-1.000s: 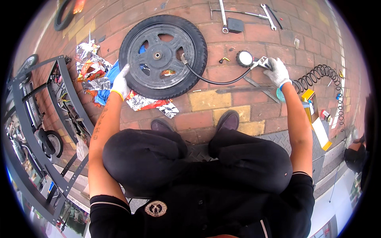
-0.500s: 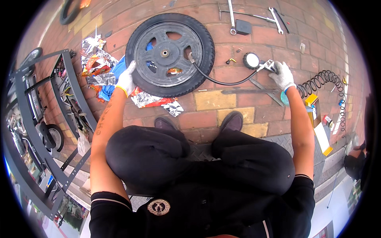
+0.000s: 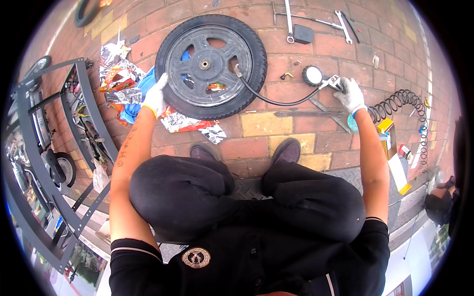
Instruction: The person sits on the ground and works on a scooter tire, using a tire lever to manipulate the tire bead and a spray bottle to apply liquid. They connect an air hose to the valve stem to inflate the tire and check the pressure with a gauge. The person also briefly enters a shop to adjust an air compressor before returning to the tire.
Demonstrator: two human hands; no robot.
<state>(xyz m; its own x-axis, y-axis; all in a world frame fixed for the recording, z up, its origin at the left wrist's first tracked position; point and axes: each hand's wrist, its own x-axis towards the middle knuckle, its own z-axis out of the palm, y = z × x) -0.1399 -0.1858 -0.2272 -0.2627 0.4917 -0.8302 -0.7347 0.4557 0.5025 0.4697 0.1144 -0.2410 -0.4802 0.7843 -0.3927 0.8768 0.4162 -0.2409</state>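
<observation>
Below and to the right of the right hand (image 3: pixel 351 95), a yellow box (image 3: pixel 385 125) lies with its white inner flap spread toward the body; what is inside cannot be made out. A small red-and-white can (image 3: pixel 405 151) is just beyond the box, farther from that hand. The right arm reaches forward nearly straight, and the gloved right hand curls around the handle of an air gauge (image 3: pixel 312 76), whose round dial is left of the knuckles; whether the lever is squeezed, I cannot tell. From there a black hose (image 3: pixel 286 104) runs left to the wheel (image 3: pixel 197 93), which lies flat between the two hands, much nearer the left. The left arm also reaches forward, and the gloved left hand (image 3: pixel 155 96) touches the tyre's near left edge with its thumb pointing forward; its fingers are partly hidden, so I cannot tell how firmly it grips. Foil wrappers (image 3: pixel 116 64) and blue cloth (image 3: pixel 146 84) lie beside that hand, and a coiled hose (image 3: pixel 400 92) is right of the right hand.
</observation>
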